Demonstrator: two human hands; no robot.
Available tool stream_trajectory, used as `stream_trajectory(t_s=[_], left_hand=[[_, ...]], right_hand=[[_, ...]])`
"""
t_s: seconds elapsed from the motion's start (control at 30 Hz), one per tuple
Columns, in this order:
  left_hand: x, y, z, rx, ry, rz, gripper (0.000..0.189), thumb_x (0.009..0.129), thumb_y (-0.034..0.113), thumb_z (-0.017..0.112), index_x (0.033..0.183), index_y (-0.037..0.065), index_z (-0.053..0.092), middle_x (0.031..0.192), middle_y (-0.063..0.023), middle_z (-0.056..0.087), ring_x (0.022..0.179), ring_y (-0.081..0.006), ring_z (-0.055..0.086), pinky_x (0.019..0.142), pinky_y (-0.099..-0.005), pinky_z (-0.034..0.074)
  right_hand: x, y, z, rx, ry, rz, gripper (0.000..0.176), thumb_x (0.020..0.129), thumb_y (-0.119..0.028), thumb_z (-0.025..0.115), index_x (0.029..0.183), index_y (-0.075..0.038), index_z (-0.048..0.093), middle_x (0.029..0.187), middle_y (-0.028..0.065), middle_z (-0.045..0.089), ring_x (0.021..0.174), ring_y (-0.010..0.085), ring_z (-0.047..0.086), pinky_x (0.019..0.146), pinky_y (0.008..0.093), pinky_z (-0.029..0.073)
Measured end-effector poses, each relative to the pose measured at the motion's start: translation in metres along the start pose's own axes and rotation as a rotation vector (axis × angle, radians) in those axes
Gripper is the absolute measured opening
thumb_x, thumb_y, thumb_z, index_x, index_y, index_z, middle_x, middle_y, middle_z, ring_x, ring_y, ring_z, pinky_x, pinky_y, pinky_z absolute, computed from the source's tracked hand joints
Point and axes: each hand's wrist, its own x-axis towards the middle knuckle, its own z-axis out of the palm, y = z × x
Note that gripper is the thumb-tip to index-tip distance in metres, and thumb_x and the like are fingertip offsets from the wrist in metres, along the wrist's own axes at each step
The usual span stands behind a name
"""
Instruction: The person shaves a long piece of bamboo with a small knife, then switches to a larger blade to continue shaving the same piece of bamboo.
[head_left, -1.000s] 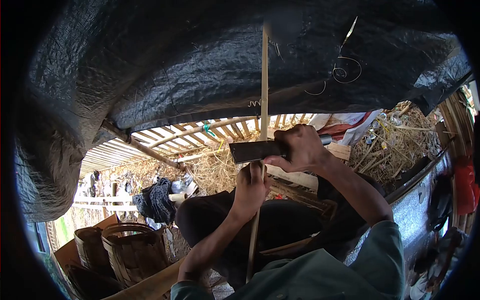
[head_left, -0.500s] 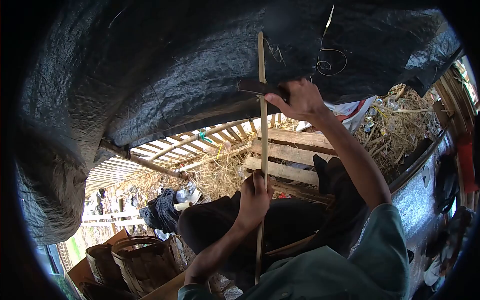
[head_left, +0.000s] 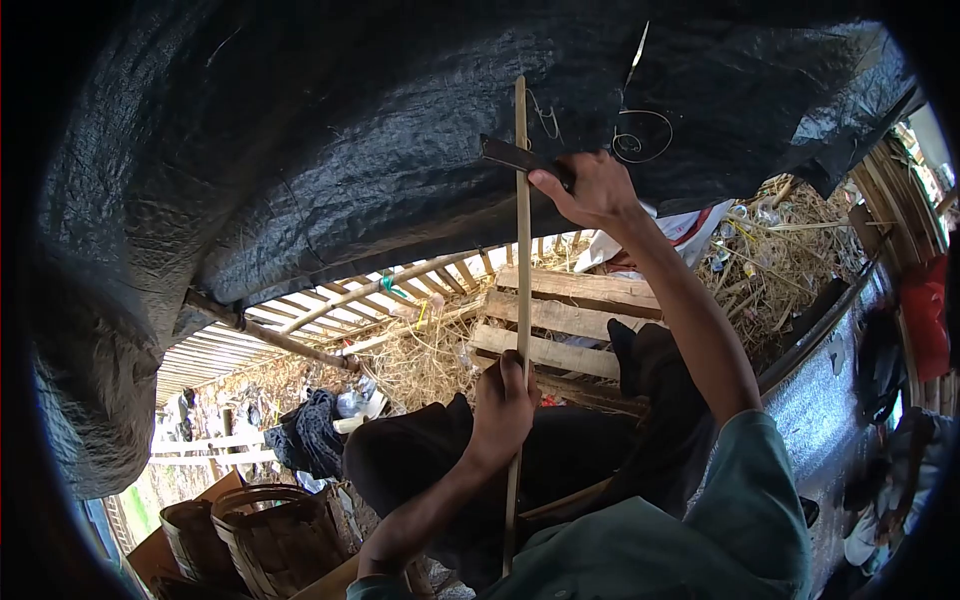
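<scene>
A long, thin bamboo strip (head_left: 524,250) runs nearly upright through the middle of the head view. My left hand (head_left: 503,408) is closed round its lower part, above my lap. Higher up, my right hand (head_left: 590,190) is wrapped round the handle end of a dark flat blade (head_left: 510,153), which lies across the strip near its top. The thumb points toward the strip. Thin curled shavings (head_left: 545,115) hang beside the strip's upper end, against the black plastic sheet (head_left: 400,150).
Wooden slats (head_left: 560,318) lie beyond my legs, with straw (head_left: 430,355) around them. Woven baskets (head_left: 275,540) stand at the lower left. A bamboo pole (head_left: 270,335) crosses under the sheet. A white sack (head_left: 600,250) lies behind my right forearm.
The blade and my right hand have moved slightly up the strip, and the blade's tilt has changed. The whole view has shifted a little. My left hand still holds the strip.
</scene>
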Motion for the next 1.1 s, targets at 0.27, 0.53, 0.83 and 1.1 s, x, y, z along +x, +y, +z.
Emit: stream_trajectory(t_s=[0.27, 0.53, 0.83, 1.1], left_hand=[[0.001, 0.006, -0.005, 0.031, -0.04, 0.015, 0.027, 0.079, -0.001, 0.058, 0.1, -0.008, 0.044, 0.071, -0.0204, 0.054, 0.062, -0.0397, 0.054, 0.053, -0.0484, 0.042], [0.006, 0.022, -0.012, -0.253, -0.062, -0.127, 0.011, 0.082, 0.0, 0.052, 0.089, -0.005, 0.044, 0.067, -0.0181, 0.054, 0.059, -0.0383, 0.054, 0.052, -0.0464, 0.041], [0.007, 0.019, -0.014, -0.225, -0.011, -0.064, 0.008, 0.083, -0.003, 0.051, 0.084, -0.002, 0.043, 0.057, -0.0124, 0.05, 0.049, -0.031, 0.053, 0.044, -0.0396, 0.041], [0.01, 0.002, -0.024, -0.645, -0.178, -0.456, 0.014, 0.093, 0.008, 0.043, 0.081, 0.0, 0.043, 0.054, -0.0103, 0.045, 0.042, -0.0216, 0.048, 0.04, -0.0358, 0.038]], right_hand=[[0.012, -0.001, -0.009, 0.003, -0.069, 0.136, 0.07, 0.081, -0.069, 0.048, 0.084, -0.002, 0.07, 0.074, 0.0218, 0.066, 0.081, 0.0371, 0.066, 0.075, 0.0438, 0.054], [0.03, 0.016, -0.004, 0.038, 0.055, 0.225, 0.068, 0.084, -0.064, 0.045, 0.084, -0.001, 0.069, 0.076, 0.0242, 0.065, 0.084, 0.0426, 0.063, 0.078, 0.0473, 0.05], [0.037, 0.066, 0.006, 0.138, 0.136, 0.534, 0.081, 0.083, -0.071, 0.036, 0.108, 0.002, 0.063, 0.102, 0.0293, 0.062, 0.106, 0.0443, 0.055, 0.093, 0.0481, 0.043], [-0.002, 0.017, -0.014, 0.283, -0.096, 0.213, 0.056, 0.09, -0.05, 0.045, 0.09, 0.003, 0.064, 0.083, 0.0254, 0.064, 0.086, 0.0419, 0.06, 0.08, 0.0455, 0.045]])
